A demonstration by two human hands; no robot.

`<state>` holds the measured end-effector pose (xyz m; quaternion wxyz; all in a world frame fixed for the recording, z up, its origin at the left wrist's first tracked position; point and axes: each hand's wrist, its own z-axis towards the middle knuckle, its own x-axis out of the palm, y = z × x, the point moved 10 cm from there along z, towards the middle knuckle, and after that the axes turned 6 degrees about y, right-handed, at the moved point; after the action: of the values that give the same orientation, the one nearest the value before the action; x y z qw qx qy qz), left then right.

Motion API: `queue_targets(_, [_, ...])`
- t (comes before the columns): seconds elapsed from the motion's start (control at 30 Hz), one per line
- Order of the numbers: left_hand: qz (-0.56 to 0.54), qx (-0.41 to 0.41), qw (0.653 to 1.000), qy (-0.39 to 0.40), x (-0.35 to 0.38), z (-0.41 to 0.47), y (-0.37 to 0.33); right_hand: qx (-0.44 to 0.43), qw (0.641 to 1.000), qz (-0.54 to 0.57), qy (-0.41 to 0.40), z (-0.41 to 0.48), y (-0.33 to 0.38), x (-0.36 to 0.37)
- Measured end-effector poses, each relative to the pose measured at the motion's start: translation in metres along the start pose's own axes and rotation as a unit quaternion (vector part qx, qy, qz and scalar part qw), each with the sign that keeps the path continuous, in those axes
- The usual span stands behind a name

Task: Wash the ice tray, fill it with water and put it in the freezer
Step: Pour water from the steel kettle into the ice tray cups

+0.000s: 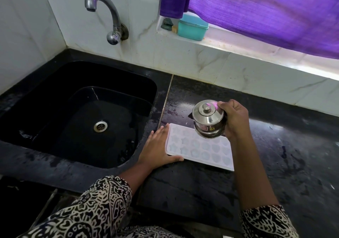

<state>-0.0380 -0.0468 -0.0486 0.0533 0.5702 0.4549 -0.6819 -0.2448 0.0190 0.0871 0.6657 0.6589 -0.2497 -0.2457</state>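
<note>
Clearly the filling step is in hand. The ice tray [198,146] lies flat on the black counter [201,192], just right of the sink [55,83] and near the front edge. The left hand [157,146] is spread flat, with straight fingers along the tray's left edge and the thumb along its near edge, bracing that corner rather than gripping it. The right hand [234,118] is wrapped round a lidded steel pot [208,120], held tilted above the far right part of the tray. I cannot tell whether water is leaving the pot or how full the cells are.

The main risk is probably the lid [206,107]. No finger clearly rests on it, so a steeper tilt could send it down onto the tray, with a gush of water after it. A fast pour would likely flood the shallow shaped cells and run over the rim onto a counter that already looks wet. That wetness matters because the light plastic tray could skid if the left hand nudges it, and the sink's drop is just to its left.

A tray filled to the brim would also slop when lifted and carried to the freezer, which is not in view. Its thin plastic may flex if it is picked up by one end.
</note>
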Motion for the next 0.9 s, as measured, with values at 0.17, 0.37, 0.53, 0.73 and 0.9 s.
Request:
queue_targets(0.17, [0.0,0.002,1.0,0.0,0.0,0.0,-0.001,0.001,1.0,-0.003,-0.01,-0.001,-0.002,-0.012])
queue_targets(0.37, [-0.003,0.004,1.0,0.0,0.001,0.0,-0.001,-0.032,0.997,-0.075,-0.003,-0.003,0.003,-0.019])
queue_targets(0.53, [-0.007,0.005,1.0,-0.002,0.001,0.0,-0.001,-0.043,0.992,-0.119,0.004,-0.006,0.005,-0.021])
queue_targets(0.73, [-0.007,0.004,1.0,-0.003,0.0,0.0,-0.001,-0.055,0.986,-0.157,-0.002,-0.007,0.011,-0.021])
queue_targets(0.9, [-0.009,0.002,1.0,-0.002,0.001,0.001,0.0,-0.065,0.981,-0.18,-0.001,-0.008,0.018,-0.018])
